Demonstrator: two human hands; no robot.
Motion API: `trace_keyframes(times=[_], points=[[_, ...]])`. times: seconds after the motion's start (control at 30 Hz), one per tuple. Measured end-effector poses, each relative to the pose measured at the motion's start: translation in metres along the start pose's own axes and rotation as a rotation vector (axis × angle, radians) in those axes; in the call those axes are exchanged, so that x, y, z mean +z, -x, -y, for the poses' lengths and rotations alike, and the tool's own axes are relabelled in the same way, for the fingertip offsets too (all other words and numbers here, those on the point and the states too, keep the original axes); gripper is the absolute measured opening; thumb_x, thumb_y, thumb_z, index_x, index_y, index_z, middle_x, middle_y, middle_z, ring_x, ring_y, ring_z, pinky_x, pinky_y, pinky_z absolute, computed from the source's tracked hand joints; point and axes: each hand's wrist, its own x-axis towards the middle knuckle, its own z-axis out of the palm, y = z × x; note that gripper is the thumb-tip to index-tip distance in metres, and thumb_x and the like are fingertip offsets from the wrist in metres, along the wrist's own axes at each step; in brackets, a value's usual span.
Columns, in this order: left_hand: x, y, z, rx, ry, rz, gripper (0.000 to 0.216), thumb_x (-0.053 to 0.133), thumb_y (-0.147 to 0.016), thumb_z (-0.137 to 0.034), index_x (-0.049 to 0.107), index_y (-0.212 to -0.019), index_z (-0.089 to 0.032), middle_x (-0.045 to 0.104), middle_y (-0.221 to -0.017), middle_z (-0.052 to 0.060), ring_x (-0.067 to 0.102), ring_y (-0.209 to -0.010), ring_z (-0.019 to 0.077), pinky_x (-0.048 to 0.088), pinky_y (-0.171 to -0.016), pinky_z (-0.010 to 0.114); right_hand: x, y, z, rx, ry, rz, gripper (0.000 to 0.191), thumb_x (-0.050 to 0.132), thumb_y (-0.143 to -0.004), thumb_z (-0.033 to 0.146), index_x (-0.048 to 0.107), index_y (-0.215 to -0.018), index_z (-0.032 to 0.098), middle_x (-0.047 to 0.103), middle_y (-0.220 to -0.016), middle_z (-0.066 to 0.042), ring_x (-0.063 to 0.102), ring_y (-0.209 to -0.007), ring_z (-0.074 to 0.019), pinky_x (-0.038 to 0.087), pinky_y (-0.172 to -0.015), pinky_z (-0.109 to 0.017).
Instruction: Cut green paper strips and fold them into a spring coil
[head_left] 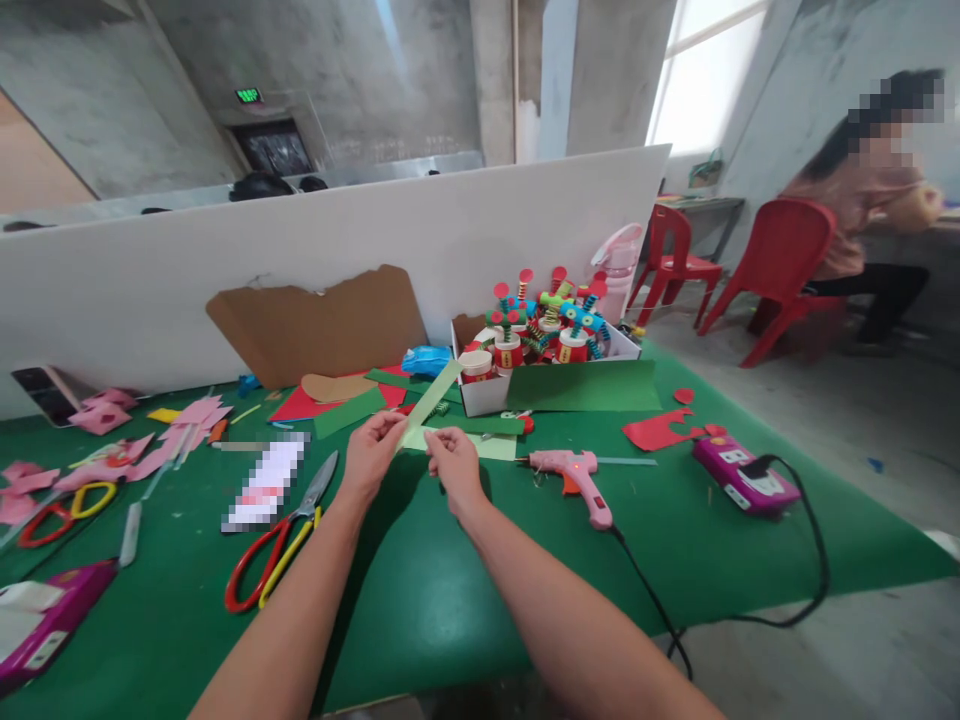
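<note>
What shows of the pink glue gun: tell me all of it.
The pink glue gun, seemingly plastic, lies on its side on the green table, right of the right hand and untouched by it. Its nozzle points left, close to a pale green strip; contact is unclear. It has an orange trigger, a lit red dot and a red switch on the handle. A clear stick pokes out behind; a black cord leaves the handle.
</note>
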Motion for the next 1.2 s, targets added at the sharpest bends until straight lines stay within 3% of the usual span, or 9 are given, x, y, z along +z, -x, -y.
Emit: trace_keyframes(times=[0.1, 0.23, 0.4, 0.57, 0.77, 0.87, 1.2], points=[[0.003, 0.006, 0.002, -0.088, 0.094, 0.116, 0.045, 0.069, -0.061, -0.057, 0.061, -0.078, -0.016, 0.058, -0.058, -0.003, 0.049, -0.051, 0.0106, 0.041, -0.051, 0.022, -0.004, -0.006, 0.001, 0.027, -0.108, -0.029, 0.034, 0.07, -0.064, 0.045, 0.058, -0.081, 0.019, 0.054, -0.063, 0.005, 0.043, -0.044, -0.0062, 0.037, -0.043, -0.02], [0.005, 0.011, 0.006, -0.152, 0.118, 0.275, 0.048, 0.073, -0.057, -0.056, 0.062, -0.081, -0.016, 0.059, -0.058, -0.002, 0.049, -0.049, 0.0102, 0.037, -0.049, 0.022, -0.007, -0.009, 0.003, -0.028, -0.059, -0.003, 0.033, 0.059, -0.072, 0.051, 0.059, -0.067, 0.018, 0.044, -0.048, 0.006, 0.041, -0.045, -0.0079, 0.038, -0.044, -0.021], [0.0, 0.014, 0.009, -0.124, 0.069, 0.406, 0.039, 0.068, -0.065, -0.054, 0.06, -0.067, -0.017, 0.055, -0.054, -0.003, 0.044, -0.048, 0.009, 0.032, -0.047, 0.021, -0.01, -0.01, 0.008, -0.102, -0.066, -0.036, 0.029, 0.061, -0.07, 0.047, 0.06, -0.065, 0.018, 0.049, -0.053, 0.004, 0.044, -0.052, -0.0091, 0.04, -0.05, -0.021], [-0.007, 0.014, 0.009, -0.122, 0.012, 0.484, 0.04, 0.068, -0.064, -0.055, 0.056, -0.061, -0.017, 0.052, -0.052, -0.003, 0.043, -0.047, 0.009, 0.032, -0.045, 0.02, -0.022, -0.019, 0.012, -0.124, -0.086, -0.155, 0.029, 0.065, -0.066, 0.045, 0.057, -0.063, 0.018, 0.048, -0.053, 0.005, 0.043, -0.052, -0.0089, 0.04, -0.052, -0.022], [-0.012, 0.01, 0.002, -0.096, 0.023, 0.392, 0.036, 0.064, -0.067, -0.052, 0.053, -0.06, -0.019, 0.048, -0.047, -0.005, 0.046, -0.047, 0.0102, 0.038, -0.052, 0.023, -0.031, -0.028, 0.017, -0.104, -0.13, -0.3, 0.041, 0.069, -0.061, 0.053, 0.047, -0.053, 0.019, 0.045, -0.046, 0.007, 0.042, -0.049, -0.0084, 0.039, -0.052, -0.024], [-0.016, 0.008, 0.001, -0.09, 0.011, 0.344, 0.034, 0.063, -0.068, -0.05, 0.052, -0.059, -0.019, 0.048, -0.045, -0.005, 0.045, -0.047, 0.0104, 0.038, -0.053, 0.023, -0.032, -0.029, 0.018, -0.096, -0.137, -0.308, 0.043, 0.071, -0.058, 0.054, 0.047, -0.052, 0.019, 0.046, -0.044, 0.006, 0.042, -0.048, -0.0083, 0.038, -0.051, -0.024], [-0.029, -0.005, 0.018, 0.006, -0.065, 0.005, 0.029, 0.064, -0.069, -0.046, 0.06, -0.063, -0.018, 0.051, -0.05, -0.004, 0.044, -0.05, 0.0098, 0.032, -0.05, 0.021, -0.04, -0.035, 0.019, -0.131, -0.142, -0.307, 0.038, 0.073, -0.057, 0.051, 0.054, -0.059, 0.018, 0.044, -0.045, 0.008, 0.04, -0.044, -0.0074, 0.034, -0.048, -0.023]])
